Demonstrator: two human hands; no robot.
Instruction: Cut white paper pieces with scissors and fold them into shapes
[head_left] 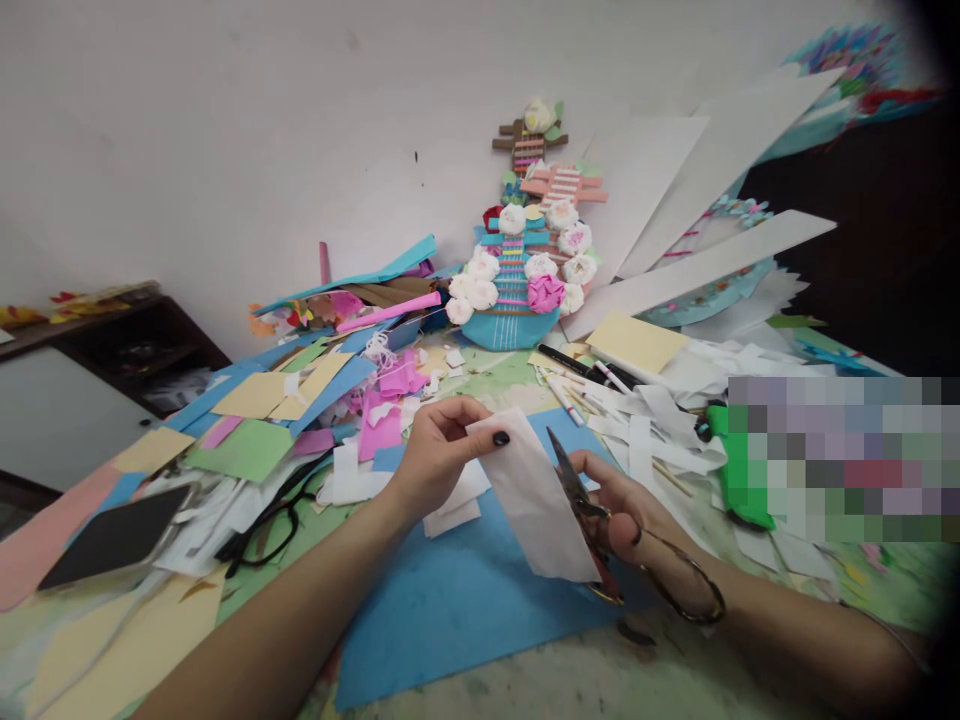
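Between thumb and fingers, my left hand (442,450) pinches the upper end of a strip of white paper (536,500), which hangs slanting down to the right. My right hand (630,505) grips a pair of scissors (574,475), blades pointing up and to the left along the strip's right edge. Whether the blades are parted I cannot tell. The scissors' handles are partly hidden by my fingers. Below both hands lies a blue sheet (450,620), with small white paper pieces (452,515) on it under my left hand.
A blue paper guitar with paper flowers (510,325) leans on the wall. Black-framed glasses (281,545) and a phone (116,535) lie at left among coloured sheets. Pens (574,365), white paper scraps (660,430) and a green object (739,475) crowd the right side.
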